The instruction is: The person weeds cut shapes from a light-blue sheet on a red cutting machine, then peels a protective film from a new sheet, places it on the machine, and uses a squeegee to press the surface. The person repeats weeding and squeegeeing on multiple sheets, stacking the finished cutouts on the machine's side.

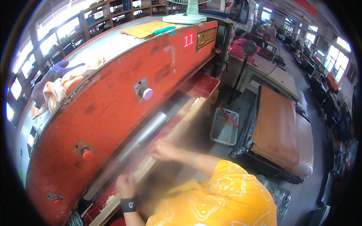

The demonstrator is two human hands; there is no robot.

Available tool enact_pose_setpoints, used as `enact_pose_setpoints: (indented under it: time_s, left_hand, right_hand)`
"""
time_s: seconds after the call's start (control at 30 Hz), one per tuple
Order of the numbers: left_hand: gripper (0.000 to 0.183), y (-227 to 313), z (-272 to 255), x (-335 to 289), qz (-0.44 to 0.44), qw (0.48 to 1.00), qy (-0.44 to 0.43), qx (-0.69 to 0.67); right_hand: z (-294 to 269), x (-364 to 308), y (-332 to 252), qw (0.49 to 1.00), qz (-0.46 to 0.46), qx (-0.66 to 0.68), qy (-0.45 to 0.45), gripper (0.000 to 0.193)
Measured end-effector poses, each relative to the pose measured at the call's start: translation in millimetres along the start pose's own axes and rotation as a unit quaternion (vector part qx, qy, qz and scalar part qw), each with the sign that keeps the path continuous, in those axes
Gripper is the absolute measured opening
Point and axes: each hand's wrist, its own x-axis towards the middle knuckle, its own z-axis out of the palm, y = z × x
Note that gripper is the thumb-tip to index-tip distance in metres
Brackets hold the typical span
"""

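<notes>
My left hand (126, 185), with a black band at the wrist, is over the near edge of a large orange-red press machine (117, 86). Farther along the same edge is my right hand (166, 150). Both hands look closed with curled fingers, somewhat blurred; anything in them is too small or hidden to make out. Beneath them runs a pale wooden edge strip (145, 171) along the dark red bed (201, 84). A long silvery bar or sheet (145, 130), blurred, lies in the gap under the machine's beam, beyond my hands.
Cloths (62, 84) and a yellow sheet (145, 29) lie on the machine top near a pale green fan base (184, 18). Two knobs, purple (147, 94) and red (87, 154), face me. Rightward are a white basket (225, 127) and stacked brown sheets (277, 128). Another person (269, 31) stands far off.
</notes>
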Motion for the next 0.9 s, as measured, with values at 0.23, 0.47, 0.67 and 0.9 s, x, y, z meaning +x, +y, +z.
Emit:
enact_pose_setpoints:
  time_s: [0.23,0.47,0.67,0.9]
  left_hand:
    - [0.030,-7.6,17.4,-7.1,-0.006,1.000,0.009,0.007]
    - [0.031,3.0,24.6,-46.6,-0.042,0.996,-0.084,0.005]
    - [0.025,28.2,10.6,-45.9,-0.036,0.919,-0.389,-0.060]
    - [0.053,85.5,56.2,-5.5,-0.041,0.902,-0.053,-0.426]
  right_hand:
    - [11.9,-12.1,4.8,0.998,-0.020,0.017,0.062,0.022]
    - [-14.1,-30.3,12.5,0.984,0.024,0.075,-0.162,0.027]
    - [-41.0,-4.5,28.6,0.985,0.099,0.073,0.122,0.060]
    - [-20.4,-17.2,4.3,0.986,0.137,-0.083,0.051,0.078]
